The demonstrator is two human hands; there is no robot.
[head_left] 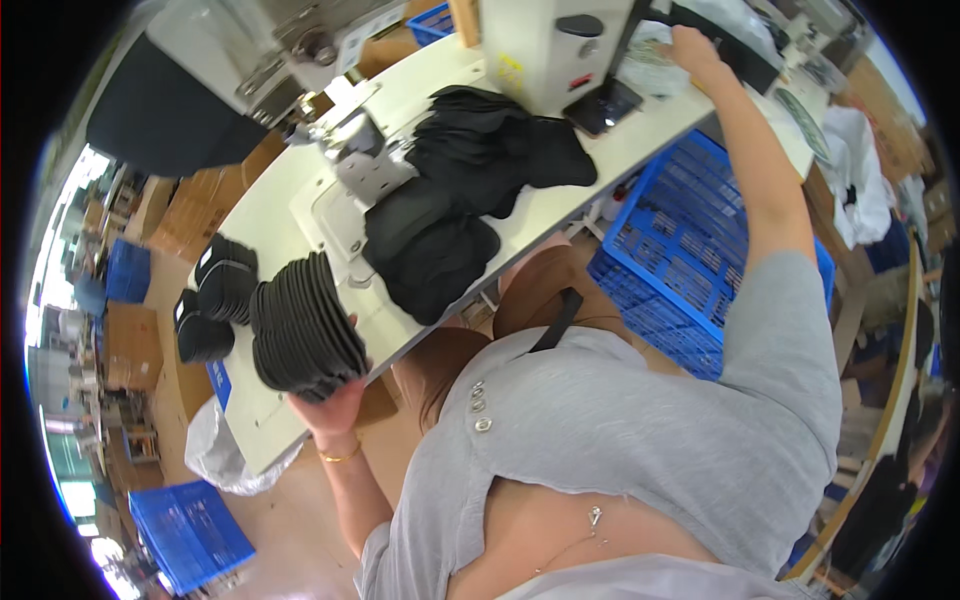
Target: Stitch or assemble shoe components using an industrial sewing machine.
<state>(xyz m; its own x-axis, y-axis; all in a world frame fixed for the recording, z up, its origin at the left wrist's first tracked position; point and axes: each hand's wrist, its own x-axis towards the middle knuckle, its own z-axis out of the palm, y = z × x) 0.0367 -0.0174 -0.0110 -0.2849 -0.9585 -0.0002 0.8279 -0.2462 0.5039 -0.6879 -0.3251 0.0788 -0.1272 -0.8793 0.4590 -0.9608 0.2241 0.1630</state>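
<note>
Head view. The person's left hand [335,405], at the near left edge of a white table [285,205], grips a thick stack of black pads [305,330] around its lower end. The palm lies beneath, and fingertips show along the stack's right side. The stack is tilted, its layers packed face to face like the leaves of a book. Just to its left, two smaller black bundles [228,280] sit side by side at the table's edge.

The right arm is stretched forward to the far right part of the table. The right hand [697,58] has its fingers curled; whether they pinch anything cannot be told. It is nearest a clear plastic bag [652,68], just to its left, and a black box [735,50] lies beside it on the other side.

Between the hands, a loose heap of black cloth pieces [440,200] covers the middle of the table, next to a sewing machine [365,150]. A dark phone [605,107] lies to the right of the heap, near the foot of a white upright housing [540,50]. Below the right forearm, a blue crate [645,225] stands beside the table. At lower left, a second blue crate [190,535] rests on the floor, well apart from the left hand.
</note>
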